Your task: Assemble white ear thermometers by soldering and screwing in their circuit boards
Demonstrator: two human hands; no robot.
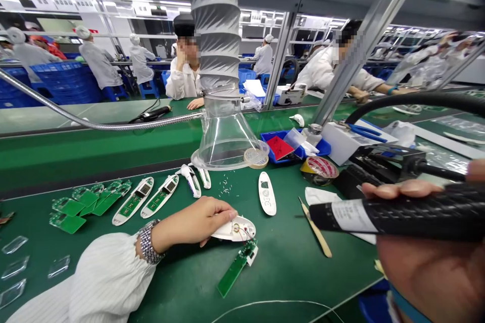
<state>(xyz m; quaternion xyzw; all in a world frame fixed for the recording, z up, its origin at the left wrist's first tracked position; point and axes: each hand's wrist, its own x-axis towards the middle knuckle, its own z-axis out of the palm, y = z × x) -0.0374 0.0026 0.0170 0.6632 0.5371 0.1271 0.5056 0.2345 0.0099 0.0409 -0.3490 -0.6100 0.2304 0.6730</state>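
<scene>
My left hand (202, 217) grips one end of a white plastic housing half (237, 229), fingers closed around it. Thin wires run from the housing to a green circuit board (234, 271) lying on the mat just below. At the right, my right hand (420, 252) is wrapped round a black electric screwdriver (409, 214), whose thin bit points left, held above the bench. Between the hands lie a white oval cover (267, 193) and a tool with a pale wooden handle (320, 237). Small white slivers (228, 186) are scattered beyond my left hand.
Green boards (70, 207) and two housings with boards fitted (132, 202) lie at left, near clear plastic pieces (15, 267). A clear extraction hood (229, 141) hangs over the bench. Blue bins (322, 147) and tape (320, 169) stand right. A person (185, 68) sits opposite.
</scene>
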